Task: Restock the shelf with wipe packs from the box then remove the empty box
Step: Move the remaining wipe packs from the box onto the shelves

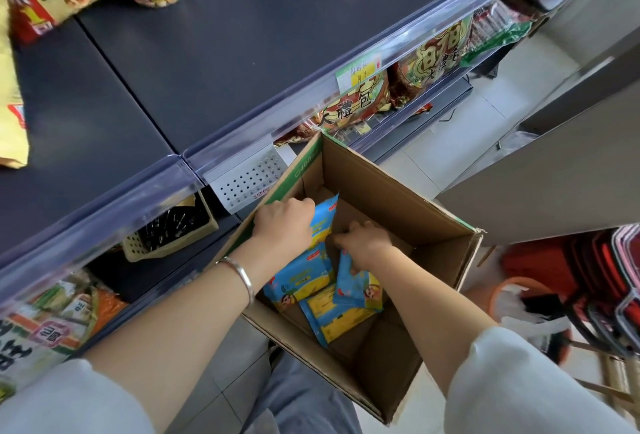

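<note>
Low in the centre of the frame, inside the cardboard box (398, 191), blue-and-yellow wipe packs (332, 316) lie loose on the bottom, glossy and soft-sided. Just above them the right hand (363, 243) curls on the top edge of a hanging pack (356, 281). The left hand (282, 222), slightly farther, grips an upright pack (325, 219) standing on end. The bare dark shelf (242, 35) lies beyond, upper left, nearer the left hand.

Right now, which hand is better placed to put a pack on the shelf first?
Left. The left hand grips an upright pack on the box side nearest the shelf; the right hand is lower and farther, gripping a second pack.
</note>
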{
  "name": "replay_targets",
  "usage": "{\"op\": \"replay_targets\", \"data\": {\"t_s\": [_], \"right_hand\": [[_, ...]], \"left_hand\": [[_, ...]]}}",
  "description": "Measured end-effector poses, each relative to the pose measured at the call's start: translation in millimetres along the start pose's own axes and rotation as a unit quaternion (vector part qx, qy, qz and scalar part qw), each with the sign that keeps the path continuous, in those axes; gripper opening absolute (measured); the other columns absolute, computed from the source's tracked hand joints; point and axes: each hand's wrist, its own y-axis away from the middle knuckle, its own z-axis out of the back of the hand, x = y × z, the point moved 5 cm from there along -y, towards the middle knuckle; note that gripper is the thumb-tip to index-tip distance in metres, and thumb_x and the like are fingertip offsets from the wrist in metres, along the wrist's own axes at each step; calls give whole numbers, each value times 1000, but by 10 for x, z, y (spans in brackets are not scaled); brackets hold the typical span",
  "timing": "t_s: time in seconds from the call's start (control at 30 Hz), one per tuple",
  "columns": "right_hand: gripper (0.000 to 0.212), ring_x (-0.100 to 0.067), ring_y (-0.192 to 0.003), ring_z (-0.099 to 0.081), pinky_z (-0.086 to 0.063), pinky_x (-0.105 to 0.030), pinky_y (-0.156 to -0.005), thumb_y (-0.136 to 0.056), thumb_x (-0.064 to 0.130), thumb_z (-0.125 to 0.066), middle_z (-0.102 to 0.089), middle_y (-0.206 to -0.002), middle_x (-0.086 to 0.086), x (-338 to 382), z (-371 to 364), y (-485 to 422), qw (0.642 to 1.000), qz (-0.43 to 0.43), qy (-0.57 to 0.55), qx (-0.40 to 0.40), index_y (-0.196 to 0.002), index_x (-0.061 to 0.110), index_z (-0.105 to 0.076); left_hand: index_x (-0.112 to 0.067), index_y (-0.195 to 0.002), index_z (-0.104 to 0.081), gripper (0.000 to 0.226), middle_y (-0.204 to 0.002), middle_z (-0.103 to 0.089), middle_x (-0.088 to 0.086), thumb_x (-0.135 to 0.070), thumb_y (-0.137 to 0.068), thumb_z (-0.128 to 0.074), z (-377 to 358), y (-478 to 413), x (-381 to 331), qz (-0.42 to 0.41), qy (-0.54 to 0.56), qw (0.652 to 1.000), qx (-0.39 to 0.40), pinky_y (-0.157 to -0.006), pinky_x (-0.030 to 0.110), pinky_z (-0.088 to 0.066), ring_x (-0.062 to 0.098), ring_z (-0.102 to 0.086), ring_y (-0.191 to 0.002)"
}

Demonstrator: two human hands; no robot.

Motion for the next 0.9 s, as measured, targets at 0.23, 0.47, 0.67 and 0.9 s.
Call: {"op": "replay_targets", "data": {"t_s": [0.23,0.47,0.67,0.9], "right_hand": [[45,-26,-118,-55,-49,-34,-84,-86,19,-66,-55,-129,-2,-106,210,472,999,-6,-27,-40,-128,24,-50],[37,-22,-116,-52,-49,-36,-85,-84,25,-65,-58,-123,2,-345,837,1044,979,3,-118,-163,-121,28,-61],[35,-12,-103,-53,-32,-13,-75,-84,16,-69,-59,-109,4,-526,1697,1863,917,78,-270,-283,-118,13,-65],[16,0,-69,-54,-41,-11,-62,-80,9,-73,-61,-83,6,-400,2595,2960,791,207,-398,-417,-93,17,-67]], "left_hand": [[-13,-100,-48,12,-101,-61,10,-20,-91,-52,268,85,-53,-11,-14,1000,10,-64,33,-38,32,-61,-94],[-17,-109,-48,18,-108,-61,7,-25,-93,-52,1010,299,-69,2,-29,998,-58,-66,33,-37,31,-60,-99],[-22,-109,-50,24,-107,-62,5,-35,-90,-57,1955,777,63,45,8,984,-175,-69,32,-35,30,-60,-99],[-27,-106,-53,20,-107,-60,-4,-33,-88,-59,3093,1791,217,76,33,932,-353,-65,31,-37,24,-58,-99]]}}
